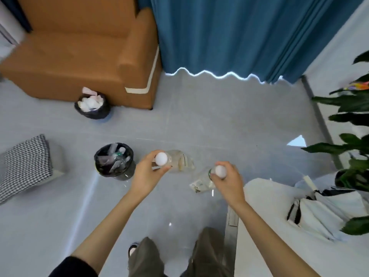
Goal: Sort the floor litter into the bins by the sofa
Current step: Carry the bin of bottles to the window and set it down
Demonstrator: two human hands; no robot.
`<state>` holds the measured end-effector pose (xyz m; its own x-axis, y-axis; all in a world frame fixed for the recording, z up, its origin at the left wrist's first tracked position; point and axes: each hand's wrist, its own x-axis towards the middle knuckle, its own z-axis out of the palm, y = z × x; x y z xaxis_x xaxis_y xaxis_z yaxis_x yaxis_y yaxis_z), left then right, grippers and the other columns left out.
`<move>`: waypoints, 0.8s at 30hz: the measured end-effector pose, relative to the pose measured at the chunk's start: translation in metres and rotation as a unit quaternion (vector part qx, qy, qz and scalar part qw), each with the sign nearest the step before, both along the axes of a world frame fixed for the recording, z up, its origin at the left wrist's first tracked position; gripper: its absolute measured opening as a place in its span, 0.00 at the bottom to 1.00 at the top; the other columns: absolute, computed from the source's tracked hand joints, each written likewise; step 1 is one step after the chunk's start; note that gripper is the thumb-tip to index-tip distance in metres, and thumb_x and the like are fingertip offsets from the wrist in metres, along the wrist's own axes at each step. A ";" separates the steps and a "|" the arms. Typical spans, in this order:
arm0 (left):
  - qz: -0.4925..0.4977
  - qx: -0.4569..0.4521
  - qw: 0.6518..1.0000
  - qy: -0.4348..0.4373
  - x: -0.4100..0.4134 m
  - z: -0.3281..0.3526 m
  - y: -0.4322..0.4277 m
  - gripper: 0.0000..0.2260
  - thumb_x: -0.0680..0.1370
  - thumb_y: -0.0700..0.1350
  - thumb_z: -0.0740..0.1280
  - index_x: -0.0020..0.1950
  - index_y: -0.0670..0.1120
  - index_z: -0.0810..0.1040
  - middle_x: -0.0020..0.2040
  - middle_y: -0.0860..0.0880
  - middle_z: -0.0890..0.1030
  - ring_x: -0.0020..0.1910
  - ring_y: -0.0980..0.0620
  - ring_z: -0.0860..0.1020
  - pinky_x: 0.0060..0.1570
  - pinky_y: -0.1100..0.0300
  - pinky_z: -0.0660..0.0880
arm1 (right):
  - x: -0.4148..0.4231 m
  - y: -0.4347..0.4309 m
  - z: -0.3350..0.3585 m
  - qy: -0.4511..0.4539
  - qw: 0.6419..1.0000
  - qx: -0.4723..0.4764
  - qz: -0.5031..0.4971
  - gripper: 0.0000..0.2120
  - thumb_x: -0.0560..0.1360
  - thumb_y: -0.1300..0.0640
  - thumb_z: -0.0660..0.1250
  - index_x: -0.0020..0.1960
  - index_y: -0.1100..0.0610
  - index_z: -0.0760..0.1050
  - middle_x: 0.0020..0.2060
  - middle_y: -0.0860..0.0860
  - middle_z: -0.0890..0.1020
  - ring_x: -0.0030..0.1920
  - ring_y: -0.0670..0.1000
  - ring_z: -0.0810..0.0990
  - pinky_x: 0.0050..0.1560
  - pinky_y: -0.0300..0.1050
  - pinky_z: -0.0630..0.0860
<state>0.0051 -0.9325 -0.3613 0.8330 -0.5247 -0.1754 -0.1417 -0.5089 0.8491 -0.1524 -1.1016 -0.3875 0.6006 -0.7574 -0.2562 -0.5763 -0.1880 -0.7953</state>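
Over floor (pixel 219 116) | left hand (pixel 148 172) grips clear bottle (pixel 179 160) | right hand (pixel 229 180) grips labelled bottle (pixel 201 181), illegible

Tan sofa (pixel 75 56) — blue curtain (pixel 229 33) — houndstooth cushion (pixel 26 162)

A single wide-angle camera rides on my head, high over the grey floor (pixel 219 120), facing forward and steeply down. My left hand (pixel 148 172) and right hand (pixel 227 177) sit nearest, mid-view; the orange sofa (pixel 75 56) and blue curtain (pixel 229 37) lie farthest, at the top.
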 end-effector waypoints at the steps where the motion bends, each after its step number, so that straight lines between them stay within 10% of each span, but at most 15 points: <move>1: 0.022 -0.007 1.000 -0.001 0.014 0.005 0.026 0.17 0.71 0.41 0.74 0.58 0.47 0.77 0.52 0.49 0.78 0.42 0.58 0.77 0.38 0.80 0.69 | 0.021 0.018 0.003 -0.013 1.000 -0.005 0.016 0.13 0.72 0.61 0.70 0.55 0.52 0.75 0.51 0.49 0.74 0.47 0.48 0.75 0.46 0.36 0.67; 9: 0.159 -0.053 0.986 0.002 0.097 0.034 0.220 0.14 0.72 0.41 0.73 0.53 0.53 0.75 0.45 0.63 0.77 0.40 0.61 0.79 0.36 0.76 0.71 | 0.154 0.173 0.017 -0.072 0.992 0.011 0.102 0.13 0.70 0.60 0.70 0.52 0.48 0.75 0.52 0.46 0.79 0.50 0.49 0.78 0.52 0.43 0.75; 24: 0.252 -0.014 0.967 0.016 0.267 -0.009 0.366 0.15 0.72 0.42 0.73 0.56 0.50 0.74 0.49 0.54 0.77 0.44 0.55 0.77 0.38 0.72 0.69 | 0.357 0.289 -0.026 0.003 0.985 -0.010 0.171 0.14 0.71 0.60 0.70 0.55 0.53 0.74 0.51 0.48 0.77 0.49 0.49 0.77 0.50 0.44 0.74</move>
